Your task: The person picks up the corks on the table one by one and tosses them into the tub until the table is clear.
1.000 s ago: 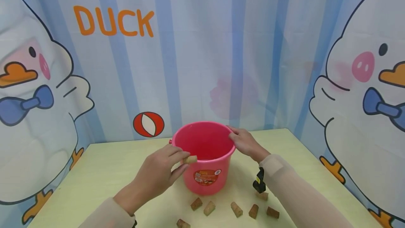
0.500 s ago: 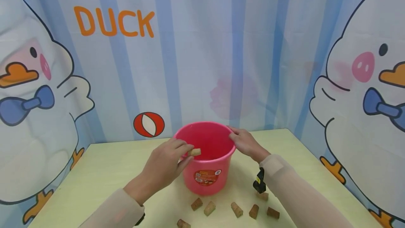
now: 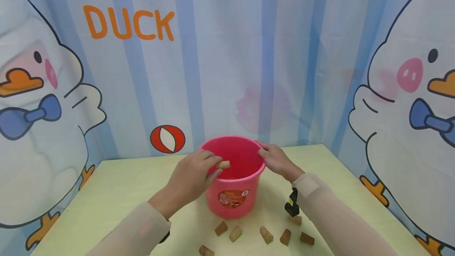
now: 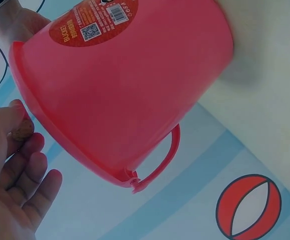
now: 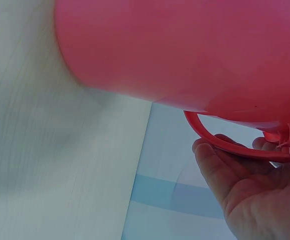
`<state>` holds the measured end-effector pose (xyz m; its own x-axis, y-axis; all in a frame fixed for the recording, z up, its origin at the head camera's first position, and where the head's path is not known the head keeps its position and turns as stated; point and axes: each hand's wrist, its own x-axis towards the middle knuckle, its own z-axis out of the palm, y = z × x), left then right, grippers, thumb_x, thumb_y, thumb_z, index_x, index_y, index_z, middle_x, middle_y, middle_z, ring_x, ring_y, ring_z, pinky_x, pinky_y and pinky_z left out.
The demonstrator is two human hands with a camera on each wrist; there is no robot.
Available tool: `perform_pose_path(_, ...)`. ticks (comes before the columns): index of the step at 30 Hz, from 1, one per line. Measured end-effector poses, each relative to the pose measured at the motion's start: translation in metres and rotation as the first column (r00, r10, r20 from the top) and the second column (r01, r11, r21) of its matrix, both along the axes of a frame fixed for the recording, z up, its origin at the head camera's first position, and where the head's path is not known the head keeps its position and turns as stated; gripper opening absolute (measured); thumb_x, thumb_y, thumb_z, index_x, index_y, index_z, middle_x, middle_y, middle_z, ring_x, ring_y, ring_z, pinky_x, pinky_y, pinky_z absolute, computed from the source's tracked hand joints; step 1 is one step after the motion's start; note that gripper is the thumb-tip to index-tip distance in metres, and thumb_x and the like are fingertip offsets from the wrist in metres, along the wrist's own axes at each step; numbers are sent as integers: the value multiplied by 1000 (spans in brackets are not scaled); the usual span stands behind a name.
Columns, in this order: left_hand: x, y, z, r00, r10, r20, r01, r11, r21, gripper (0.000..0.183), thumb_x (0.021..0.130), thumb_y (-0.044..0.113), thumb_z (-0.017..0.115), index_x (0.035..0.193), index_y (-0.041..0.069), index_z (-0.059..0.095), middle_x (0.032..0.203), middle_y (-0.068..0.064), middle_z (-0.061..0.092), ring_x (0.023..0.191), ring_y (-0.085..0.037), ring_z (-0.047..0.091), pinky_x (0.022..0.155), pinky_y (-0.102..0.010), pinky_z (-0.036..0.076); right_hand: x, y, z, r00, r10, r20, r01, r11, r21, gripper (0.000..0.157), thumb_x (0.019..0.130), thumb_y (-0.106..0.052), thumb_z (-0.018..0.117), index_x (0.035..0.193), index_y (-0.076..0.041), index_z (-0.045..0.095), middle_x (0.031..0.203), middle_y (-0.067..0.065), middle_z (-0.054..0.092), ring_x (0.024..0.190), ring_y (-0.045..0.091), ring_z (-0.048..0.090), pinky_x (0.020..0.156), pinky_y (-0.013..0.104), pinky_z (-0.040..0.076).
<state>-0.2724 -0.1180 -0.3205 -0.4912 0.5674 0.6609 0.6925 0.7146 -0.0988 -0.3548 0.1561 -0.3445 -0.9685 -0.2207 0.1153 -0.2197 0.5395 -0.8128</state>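
Note:
A pink bucket [image 3: 231, 196] with a red oval label stands upright on the table. My left hand [image 3: 193, 175] pinches a light cork [image 3: 224, 164] between thumb and fingers, above the near left part of the bucket's mouth. In the left wrist view the cork [image 4: 23, 131] shows end-on beside the rim, and the other fingers spread loosely. At the right side of the rim, my right hand [image 3: 279, 161] grips the bucket. The right wrist view has this hand [image 5: 257, 192] under the bucket's curved handle [image 5: 219, 142], its fingers partly hidden behind it. The bucket's floor is out of sight.
Several corks lie on the pale table [image 3: 135, 192] in front of the bucket, among them a light cork [image 3: 235, 233] and a dark cork [image 3: 307, 238]. One cork [image 3: 295, 219] is beside the right sleeve. A duck-print curtain [image 3: 227, 50] hangs behind the table.
My left hand has carried the cork rightward and slightly up, from the bucket's near left rim to over its mouth. The right hand and the bucket have stayed in place.

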Motion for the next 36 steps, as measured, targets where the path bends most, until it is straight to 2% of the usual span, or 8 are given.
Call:
perform_pose_path(15, -7, 12, 2, 993, 82, 80, -76, 995, -67, 28, 85, 26, 86, 109, 15, 78, 95, 3, 73, 84, -14, 62, 74, -27, 58, 2, 0, 0, 1000, -17, 10, 18, 1000, -2, 54, 106, -22, 41, 159, -12, 38, 104, 9, 75, 80, 19, 69, 84, 38, 59)
perform_pose_path(19, -5, 12, 3, 986, 118, 121, -109, 991, -80, 42, 85, 29, 86, 121, 12, 75, 108, -2, 75, 96, -18, 67, 81, -31, 61, 2, 0, -1, 1000, -19, 8, 19, 1000, -1, 54, 106, -22, 40, 159, -13, 38, 99, 9, 75, 78, 20, 68, 82, 35, 59)
perform_pose_path(23, -4, 11, 4, 978, 145, 147, -134, 987, -83, 52, 85, 32, 85, 130, 10, 70, 120, -5, 73, 110, -23, 68, 87, -38, 61, 1, -1, 0, 1000, -12, 13, 12, 1000, -9, 54, 106, -22, 42, 159, -12, 39, 105, 8, 74, 84, 22, 70, 85, 36, 59)
perform_pose_path(29, -2, 5, 3, 988, 108, 113, -102, 993, -55, 48, 86, 31, 84, 128, 11, 71, 118, -4, 73, 109, -22, 69, 89, -38, 60, 1, -1, 0, 1000, -11, 10, 11, 1000, -12, 54, 106, -21, 42, 159, -12, 39, 106, 10, 74, 86, 24, 70, 84, 36, 59)
perform_pose_path(36, 2, 0, -2, 998, 45, 49, -44, 999, -11, 44, 84, 28, 86, 122, 10, 73, 112, -4, 74, 105, -22, 70, 90, -40, 60, 0, -1, -1, 1000, -3, 18, 4, 1000, -19, 54, 106, -21, 41, 159, -12, 39, 113, 13, 73, 96, 30, 70, 89, 39, 58)
